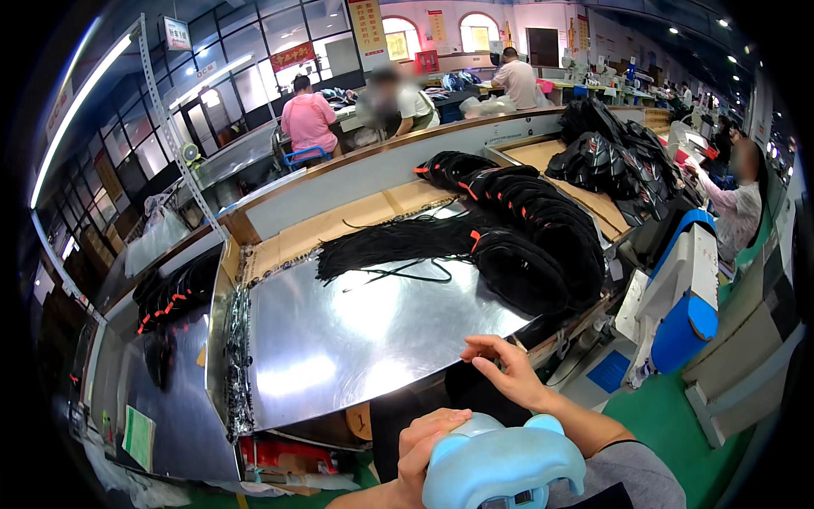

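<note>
My left hand (430,437) is closed around the side of a light-blue rounded plastic object (500,462) with two ear-like bumps, low in the view and close to my body. What kind of object it is cannot be made out. My right hand (507,371) is raised at the table's front edge, fingers loosely bent and apart from the thumb, holding nothing. Beyond it lies a curved row of nested black fabric pieces (526,273) with orange-red tabs. A bundle of black cords (390,246) spreads left of that row on the shiny metal tabletop (314,339).
A raised wooden ledge (339,174) runs behind the table. On the left, more black pieces (174,293) lie on a lower metal surface. A blue-and-white machine (682,288) stands at right, near a heap of black pieces (615,157). Several people work beyond.
</note>
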`<action>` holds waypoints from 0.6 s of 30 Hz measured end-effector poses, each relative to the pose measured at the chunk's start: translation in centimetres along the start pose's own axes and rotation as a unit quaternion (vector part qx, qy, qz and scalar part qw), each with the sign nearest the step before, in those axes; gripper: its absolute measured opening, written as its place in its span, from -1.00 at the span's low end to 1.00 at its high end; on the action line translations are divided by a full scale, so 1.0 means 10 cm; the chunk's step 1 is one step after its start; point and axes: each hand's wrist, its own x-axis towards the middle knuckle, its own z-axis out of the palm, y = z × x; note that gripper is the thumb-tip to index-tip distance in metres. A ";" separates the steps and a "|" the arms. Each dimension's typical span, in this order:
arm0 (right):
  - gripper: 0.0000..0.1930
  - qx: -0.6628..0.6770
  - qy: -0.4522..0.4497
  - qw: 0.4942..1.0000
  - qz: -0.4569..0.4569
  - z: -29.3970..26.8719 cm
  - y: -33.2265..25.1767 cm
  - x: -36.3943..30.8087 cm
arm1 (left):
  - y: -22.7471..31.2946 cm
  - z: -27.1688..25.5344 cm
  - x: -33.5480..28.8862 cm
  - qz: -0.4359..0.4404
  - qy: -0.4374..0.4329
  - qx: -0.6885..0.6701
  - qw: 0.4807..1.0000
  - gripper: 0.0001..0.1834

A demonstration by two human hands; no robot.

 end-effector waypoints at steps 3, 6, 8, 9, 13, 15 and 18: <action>-0.66 -0.014 -0.015 0.997 -0.070 0.05 -0.20 0.07 | 0.14 -0.01 0.04 0.009 0.017 0.020 1.000 -0.38; -0.64 -0.014 -0.036 0.992 -0.120 -0.04 -0.37 0.11 | 0.10 0.03 0.05 -0.002 0.025 0.022 0.999 -0.34; -0.62 0.014 -0.064 0.983 -0.169 -0.01 -0.57 0.17 | 0.12 0.00 0.04 -0.003 0.029 0.037 0.999 -0.33; -0.61 0.029 -0.076 0.978 -0.191 -0.01 -0.68 0.20 | 0.10 -0.02 0.03 0.002 0.030 0.038 0.999 -0.32; -0.49 0.091 -0.127 0.951 -0.266 0.05 -0.92 0.30 | -0.02 -0.04 0.00 0.032 0.030 0.030 0.999 -0.30; -0.34 0.135 -0.168 0.938 -0.271 0.08 -1.00 0.34 | -0.07 -0.06 -0.02 0.048 0.030 0.033 0.998 -0.29; -0.27 0.230 -0.211 0.917 -0.249 0.18 -1.13 0.37 | -0.10 -0.09 -0.02 0.063 0.029 0.044 0.997 -0.27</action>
